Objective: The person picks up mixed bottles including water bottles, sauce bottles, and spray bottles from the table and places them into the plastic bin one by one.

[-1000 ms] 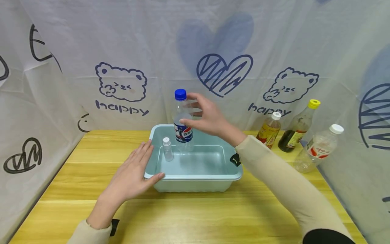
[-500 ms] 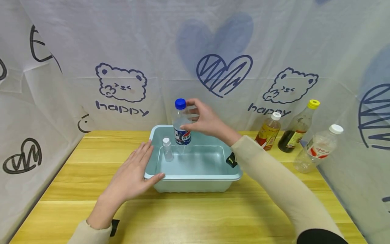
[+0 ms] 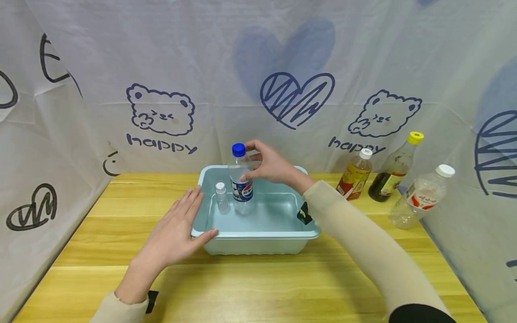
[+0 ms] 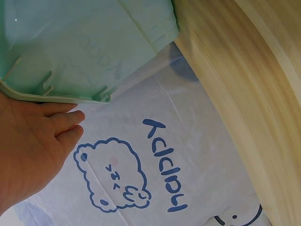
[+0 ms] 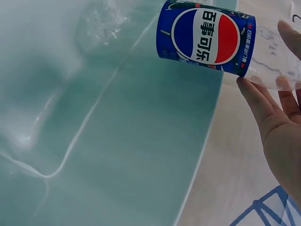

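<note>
The right hand (image 3: 274, 167) grips a clear bottle with a blue cap and blue label (image 3: 242, 190) by its upper part, upright, with its lower part inside the pale blue-green tub (image 3: 258, 235). In the right wrist view, the fingers and thumb of the right hand (image 5: 277, 113) lie round the clear plastic above the label (image 5: 205, 36). The left hand (image 3: 173, 231) rests on the tub's left side, fingers straight and thumb on the front rim. In the left wrist view the left hand (image 4: 35, 141) lies against the tub wall (image 4: 94, 47). A small white-capped bottle (image 3: 222, 199) stands inside the tub.
Right of the tub, on the wooden table (image 3: 258, 287), stand a yellow-labelled bottle (image 3: 354, 177), a dark sauce bottle with a yellow cap (image 3: 389, 179) and a clear bottle with a white cap (image 3: 422, 195). A printed cloth (image 3: 226, 58) hangs behind.
The right hand has moved down with the blue-capped bottle, whose lower part is now deeper in the tub. The left hand has stayed in place.
</note>
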`<action>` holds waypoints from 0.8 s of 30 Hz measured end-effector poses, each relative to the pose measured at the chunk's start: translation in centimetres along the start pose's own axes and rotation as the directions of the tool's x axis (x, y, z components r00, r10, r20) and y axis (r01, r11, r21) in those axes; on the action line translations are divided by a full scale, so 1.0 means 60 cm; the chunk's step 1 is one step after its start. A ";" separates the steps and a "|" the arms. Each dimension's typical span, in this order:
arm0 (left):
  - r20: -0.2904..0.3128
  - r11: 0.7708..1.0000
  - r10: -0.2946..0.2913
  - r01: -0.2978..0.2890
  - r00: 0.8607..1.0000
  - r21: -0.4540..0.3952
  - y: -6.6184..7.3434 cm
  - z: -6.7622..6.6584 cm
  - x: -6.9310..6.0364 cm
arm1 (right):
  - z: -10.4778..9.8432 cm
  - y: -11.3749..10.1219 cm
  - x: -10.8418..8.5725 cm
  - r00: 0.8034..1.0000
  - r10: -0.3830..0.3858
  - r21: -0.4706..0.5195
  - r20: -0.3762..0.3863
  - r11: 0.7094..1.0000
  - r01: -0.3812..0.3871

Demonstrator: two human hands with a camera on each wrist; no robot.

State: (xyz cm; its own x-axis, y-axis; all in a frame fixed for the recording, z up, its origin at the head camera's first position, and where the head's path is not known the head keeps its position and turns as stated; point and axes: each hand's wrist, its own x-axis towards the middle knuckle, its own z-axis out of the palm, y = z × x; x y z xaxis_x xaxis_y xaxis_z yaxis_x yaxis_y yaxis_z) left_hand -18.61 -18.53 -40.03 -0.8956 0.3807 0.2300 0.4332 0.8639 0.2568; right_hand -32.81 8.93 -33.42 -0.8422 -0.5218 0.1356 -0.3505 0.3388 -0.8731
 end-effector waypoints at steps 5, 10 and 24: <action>0.007 1.000 -0.003 0.003 1.000 -0.004 0.001 0.000 0.000 | 0.004 0.010 0.001 0.999 0.020 0.044 0.041 0.999 -0.022; -0.002 1.000 0.002 -0.002 1.000 -0.003 0.001 0.002 0.000 | 0.007 0.016 0.001 0.997 0.044 0.048 0.065 0.998 -0.047; -0.015 1.000 0.013 -0.013 1.000 -0.003 0.001 0.003 -0.002 | 0.006 0.022 -0.001 0.998 0.013 0.070 0.067 0.997 -0.018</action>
State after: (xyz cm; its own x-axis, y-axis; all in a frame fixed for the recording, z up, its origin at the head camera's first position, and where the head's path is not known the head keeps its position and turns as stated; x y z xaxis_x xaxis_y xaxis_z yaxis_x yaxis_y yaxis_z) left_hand -18.51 -18.47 -40.19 -0.8881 0.3874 0.2473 0.4456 0.8576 0.2568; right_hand -33.10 9.12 -34.72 -0.8174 -0.5686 0.0926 -0.3061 0.2925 -0.9060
